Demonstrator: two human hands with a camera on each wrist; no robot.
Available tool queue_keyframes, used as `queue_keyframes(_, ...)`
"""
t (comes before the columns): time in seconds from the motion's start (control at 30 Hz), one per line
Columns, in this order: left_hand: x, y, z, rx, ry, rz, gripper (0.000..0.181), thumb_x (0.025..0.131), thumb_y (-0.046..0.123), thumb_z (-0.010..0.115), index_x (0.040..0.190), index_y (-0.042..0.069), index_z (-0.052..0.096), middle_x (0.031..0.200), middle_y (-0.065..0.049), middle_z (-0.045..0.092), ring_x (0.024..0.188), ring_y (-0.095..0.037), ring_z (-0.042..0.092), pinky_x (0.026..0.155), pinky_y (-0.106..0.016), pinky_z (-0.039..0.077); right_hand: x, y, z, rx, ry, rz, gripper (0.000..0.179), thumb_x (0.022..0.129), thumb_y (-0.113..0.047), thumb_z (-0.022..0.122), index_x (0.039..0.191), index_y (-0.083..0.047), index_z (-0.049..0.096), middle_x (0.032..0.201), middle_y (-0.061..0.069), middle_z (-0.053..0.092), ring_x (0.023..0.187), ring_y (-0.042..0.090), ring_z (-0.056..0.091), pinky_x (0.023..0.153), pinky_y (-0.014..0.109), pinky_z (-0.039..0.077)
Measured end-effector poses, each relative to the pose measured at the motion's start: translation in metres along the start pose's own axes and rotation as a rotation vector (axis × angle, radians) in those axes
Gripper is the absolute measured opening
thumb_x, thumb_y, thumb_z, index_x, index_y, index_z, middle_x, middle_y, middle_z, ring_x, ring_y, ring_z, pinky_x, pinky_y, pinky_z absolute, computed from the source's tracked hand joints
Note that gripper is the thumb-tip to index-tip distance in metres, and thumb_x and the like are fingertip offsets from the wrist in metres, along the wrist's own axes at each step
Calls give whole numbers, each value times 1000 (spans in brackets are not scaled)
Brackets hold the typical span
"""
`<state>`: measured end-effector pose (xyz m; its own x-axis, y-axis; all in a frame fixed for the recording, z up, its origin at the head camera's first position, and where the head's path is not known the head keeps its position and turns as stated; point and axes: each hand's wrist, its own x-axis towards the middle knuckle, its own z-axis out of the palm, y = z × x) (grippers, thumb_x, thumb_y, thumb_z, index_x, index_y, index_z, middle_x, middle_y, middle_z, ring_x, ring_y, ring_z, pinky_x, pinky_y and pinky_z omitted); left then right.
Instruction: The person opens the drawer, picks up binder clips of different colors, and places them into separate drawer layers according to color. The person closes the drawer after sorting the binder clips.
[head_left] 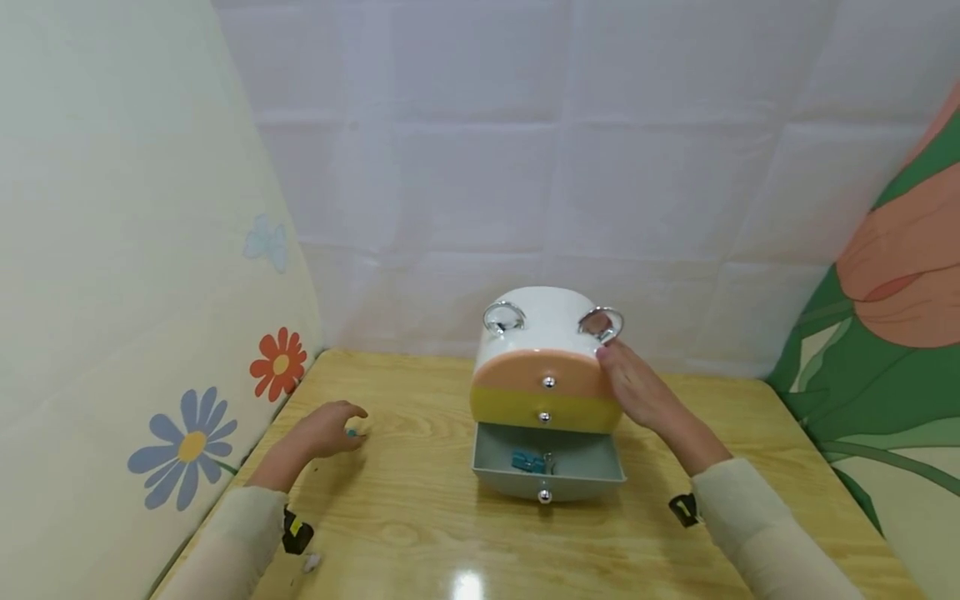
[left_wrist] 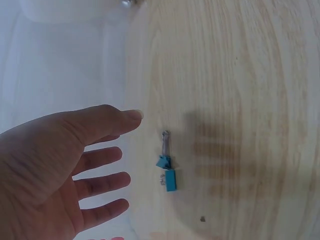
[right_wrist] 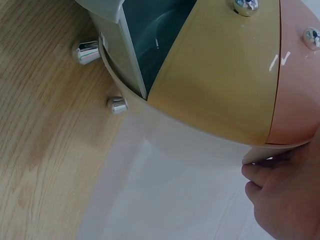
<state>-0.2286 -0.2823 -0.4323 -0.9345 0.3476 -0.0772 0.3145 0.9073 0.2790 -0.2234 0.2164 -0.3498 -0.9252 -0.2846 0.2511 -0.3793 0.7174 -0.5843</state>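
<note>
A small rounded drawer cabinet with a white shell stands on the table. Its bottom green drawer is pulled out, with teal binder clips inside. The orange and yellow drawers above it are closed. My right hand rests against the cabinet's upper right side, below the silver ring ear; part of it is hidden in the right wrist view. My left hand hovers left of the cabinet with fingers spread, holding nothing. Near its fingertips, two teal binder clips lie close together on the table.
The wooden table meets a white cloth backdrop behind. A flowered panel borders the left side and a leaf-patterned one the right. A small pale scrap lies near my left wrist.
</note>
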Motion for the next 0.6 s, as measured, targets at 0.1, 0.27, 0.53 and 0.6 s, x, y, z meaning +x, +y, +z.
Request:
queue_keyframes(0.1,0,-5,4,-4,-6,-2,44,89,18,77,126,-3,65,126,-25,62,117,-45,58,95,-58,50,0,0,0,4,4,-2,62,112,-37,19,158,5,23,158,34,27,146,52,24,118,66,19)
queue_keyframes(0.27,-2,-8,7,-26,-7,-11,44,88,15,78,126,-5,64,126,-27,61,115,-46,59,94,-58,51,0,-1,2,12,5,-6,62,112,-37,18,158,5,23,158,34,27,146,52,25,117,66,19)
queue_keyframes(0.53,-2,-11,9,-40,-19,-40,42,87,12,78,124,-4,65,124,-26,62,115,-45,59,94,-57,51,0,-1,2,7,2,2,62,112,-38,17,159,2,22,160,32,25,147,51,24,118,65,19)
queue_keyframes(0.6,-1,-13,10,-35,-22,-44,42,87,12,78,123,-5,66,123,-25,63,115,-45,59,94,-57,51,0,0,1,7,5,-4,61,112,-37,18,159,2,22,160,32,25,147,51,23,118,65,19)
